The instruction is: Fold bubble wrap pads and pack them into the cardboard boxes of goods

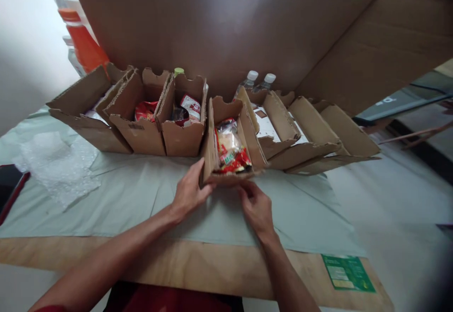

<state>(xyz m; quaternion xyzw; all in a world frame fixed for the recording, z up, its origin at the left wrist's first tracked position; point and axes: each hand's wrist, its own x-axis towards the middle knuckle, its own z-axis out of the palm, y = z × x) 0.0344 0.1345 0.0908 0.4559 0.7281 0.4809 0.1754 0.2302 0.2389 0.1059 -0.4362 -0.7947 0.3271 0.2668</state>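
Note:
In front of me a cardboard box (231, 178) with an open top stands slightly forward of the row. Inside it lies a red and clear snack packet (231, 144). My left hand (189, 191) grips the box's near left corner, thumb across the front and fingers along the side. Below the front edge, my right hand (257, 206) has its fingers curled in and pressed to the box's lower front; its fingertips are partly hidden. Left of this box stands another cardboard box (182, 141) holding a red and white packet (191, 108).
More cardboard boxes (139, 137) line both sides, one with a red packet (145, 111). Behind rise a large cardboard panel (212, 29), clear bottles (251, 78) and an orange bottle (85, 43). Bubble wrap (60, 165) lies left; a green packet (348, 273) lies near right.

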